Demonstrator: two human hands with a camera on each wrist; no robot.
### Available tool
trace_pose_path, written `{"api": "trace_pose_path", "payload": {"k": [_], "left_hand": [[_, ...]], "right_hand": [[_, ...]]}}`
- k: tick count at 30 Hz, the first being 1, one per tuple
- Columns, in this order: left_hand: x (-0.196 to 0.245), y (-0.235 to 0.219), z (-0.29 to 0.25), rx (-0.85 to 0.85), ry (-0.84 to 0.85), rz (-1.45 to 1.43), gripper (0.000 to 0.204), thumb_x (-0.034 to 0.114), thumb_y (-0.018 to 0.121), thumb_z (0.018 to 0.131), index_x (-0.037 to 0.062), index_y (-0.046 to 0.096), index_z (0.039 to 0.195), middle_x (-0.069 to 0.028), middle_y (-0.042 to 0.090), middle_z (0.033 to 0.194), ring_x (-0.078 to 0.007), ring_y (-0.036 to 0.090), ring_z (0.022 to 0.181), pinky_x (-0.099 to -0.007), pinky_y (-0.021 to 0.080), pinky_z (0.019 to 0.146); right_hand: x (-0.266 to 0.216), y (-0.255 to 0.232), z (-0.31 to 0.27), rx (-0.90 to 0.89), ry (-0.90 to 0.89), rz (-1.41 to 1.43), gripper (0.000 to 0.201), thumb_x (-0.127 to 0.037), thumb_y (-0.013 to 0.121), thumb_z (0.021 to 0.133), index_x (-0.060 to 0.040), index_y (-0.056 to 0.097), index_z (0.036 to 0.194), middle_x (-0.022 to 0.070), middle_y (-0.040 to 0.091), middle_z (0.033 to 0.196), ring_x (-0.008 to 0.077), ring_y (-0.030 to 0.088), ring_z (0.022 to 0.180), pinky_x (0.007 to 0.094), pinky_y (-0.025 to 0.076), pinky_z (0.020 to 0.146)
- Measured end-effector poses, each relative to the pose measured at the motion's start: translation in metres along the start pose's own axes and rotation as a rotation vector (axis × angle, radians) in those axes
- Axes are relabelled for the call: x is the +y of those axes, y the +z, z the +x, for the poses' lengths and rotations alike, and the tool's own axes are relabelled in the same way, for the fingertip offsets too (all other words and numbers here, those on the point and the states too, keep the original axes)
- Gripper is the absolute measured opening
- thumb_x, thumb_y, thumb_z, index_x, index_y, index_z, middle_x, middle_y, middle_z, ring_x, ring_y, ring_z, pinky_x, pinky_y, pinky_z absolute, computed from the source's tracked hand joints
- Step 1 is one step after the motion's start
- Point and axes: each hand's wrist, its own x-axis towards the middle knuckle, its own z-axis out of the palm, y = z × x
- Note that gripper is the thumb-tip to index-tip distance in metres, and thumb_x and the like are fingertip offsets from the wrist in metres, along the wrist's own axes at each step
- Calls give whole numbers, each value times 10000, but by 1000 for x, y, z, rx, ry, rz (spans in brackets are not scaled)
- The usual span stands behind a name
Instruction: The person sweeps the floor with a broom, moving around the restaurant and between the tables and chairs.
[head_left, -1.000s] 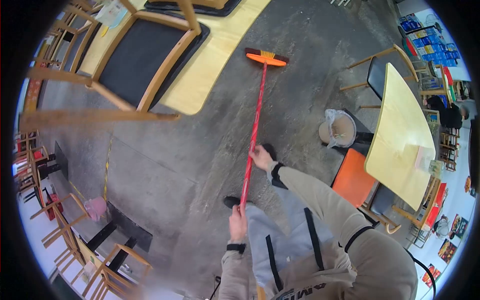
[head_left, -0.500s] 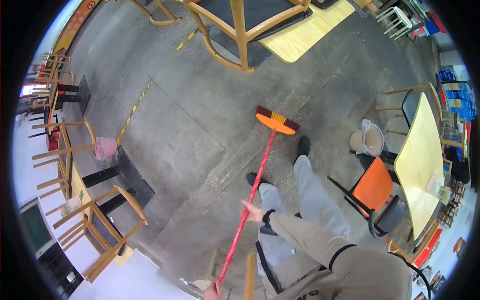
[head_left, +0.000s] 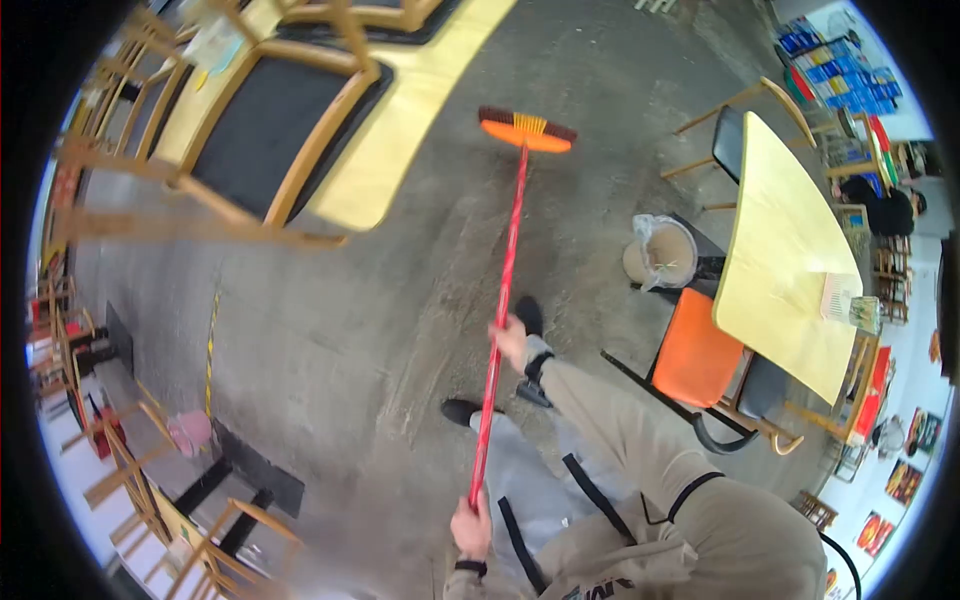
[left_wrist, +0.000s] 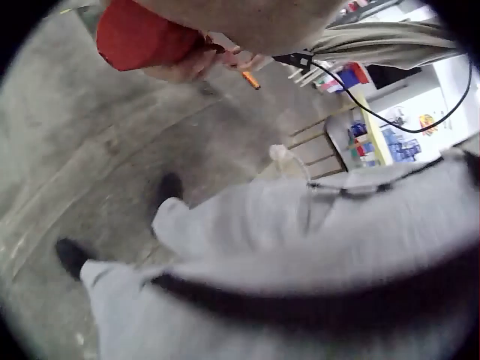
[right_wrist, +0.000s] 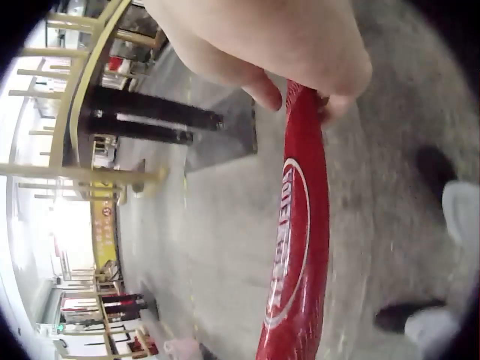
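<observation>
A broom point(head_left: 510, 240) with a long red handle slants away from my body in the head view. Its orange head point(head_left: 545, 143), with dark red and yellow bristles, is out on the grey floor ahead of my shoes. My left hand point(head_left: 470, 527) grips the handle near its top end, close to my waist. In the left wrist view that red end point(left_wrist: 142, 37) pokes out of the hand. Lower on the shaft my right hand point(head_left: 511, 342) holds it with curled fingers. Up close, the right wrist view shows the red shaft point(right_wrist: 300, 225) with an oval white-outlined label.
At the upper left, an upturned chair point(head_left: 270, 130) lies on a wooden table point(head_left: 370, 190). To the right are a lined bin point(head_left: 665, 252), an orange chair point(head_left: 697, 350) and another wooden table point(head_left: 790, 250). A pink bin point(head_left: 190, 432) stands at lower left.
Half a second ago the broom head was near my feet and my right fingers were partly straightened. Now it is farther ahead, and the right hand curls round the handle. The head view has shifted.
</observation>
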Motion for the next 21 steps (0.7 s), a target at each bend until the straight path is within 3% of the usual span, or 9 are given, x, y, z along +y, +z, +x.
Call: {"api": "trace_pose_path", "payload": {"k": [1, 3, 6, 8, 12, 14, 15, 18, 21], "left_hand": [[38, 11, 30, -7, 45, -36, 405, 420, 481, 903, 37, 546, 789, -224, 589, 659, -417, 588, 630, -495, 442, 540], [125, 27, 82, -37, 137, -116, 431, 428, 446, 917, 22, 542, 809, -248, 581, 666, -438, 575, 646, -507, 432, 547], [238, 60, 154, -21, 310, -141, 436, 407, 400, 941, 8, 536, 828, -267, 581, 677, -450, 571, 663, -528, 427, 562], [304, 78, 194, 42, 375, -100, 438, 397, 387, 948, 8, 533, 809, -271, 586, 686, -451, 578, 675, -533, 443, 567], [405, 79, 236, 88, 478, 13, 431, 389, 389, 948, 10, 535, 806, -264, 595, 679, -439, 595, 671, -523, 468, 559], [415, 80, 240, 85, 500, 74, 427, 390, 393, 946, 13, 538, 808, -262, 597, 678, -435, 601, 667, -515, 476, 555], [412, 81, 240, 56, 499, 118, 430, 391, 392, 946, 13, 540, 804, -262, 599, 677, -432, 605, 664, -514, 482, 563], [396, 72, 234, -17, 441, 220, 454, 431, 378, 944, 18, 533, 839, -235, 608, 655, -416, 620, 661, -506, 498, 572], [350, 51, 211, -94, 362, 284, 451, 434, 368, 947, 23, 538, 866, -243, 604, 656, -425, 615, 657, -512, 492, 578]], "right_hand": [[-32, -22, 36, 20, -73, -12, 306, -97, 584, 756, -9, 496, 1035, 80, 580, 771, 193, 583, 668, 338, 496, 613], [-49, -66, 122, 173, -518, -86, 675, -123, 628, 729, -2, 335, 1324, 187, 534, 1146, 290, 520, 1084, 360, 400, 943], [-172, -141, 125, 144, -317, -398, 636, -118, 600, 715, -9, 383, 1302, 241, 531, 1142, 390, 506, 1086, 407, 415, 937], [-180, -171, 162, 245, -456, -564, 587, -164, 601, 748, -6, 408, 1278, 240, 547, 1132, 373, 530, 1068, 424, 437, 907], [-203, -206, 206, 306, -346, -626, 629, -228, 602, 779, -5, 382, 1325, 246, 515, 1214, 363, 509, 1119, 397, 421, 938], [-212, -220, 215, 218, -240, -677, 552, -272, 595, 795, 1, 453, 1253, 255, 573, 1099, 388, 558, 1022, 428, 462, 865], [-208, -223, 218, 211, -315, -757, 490, -287, 593, 797, 6, 497, 1178, 247, 619, 950, 399, 598, 908, 447, 489, 791], [-185, -207, 206, 245, -413, -774, 480, -271, 590, 803, -16, 487, 1197, 213, 622, 935, 387, 607, 867, 471, 496, 755], [-153, -171, 170, 258, -310, -722, 560, -277, 593, 802, -23, 402, 1263, 225, 614, 907, 393, 605, 845, 482, 498, 721]]}}
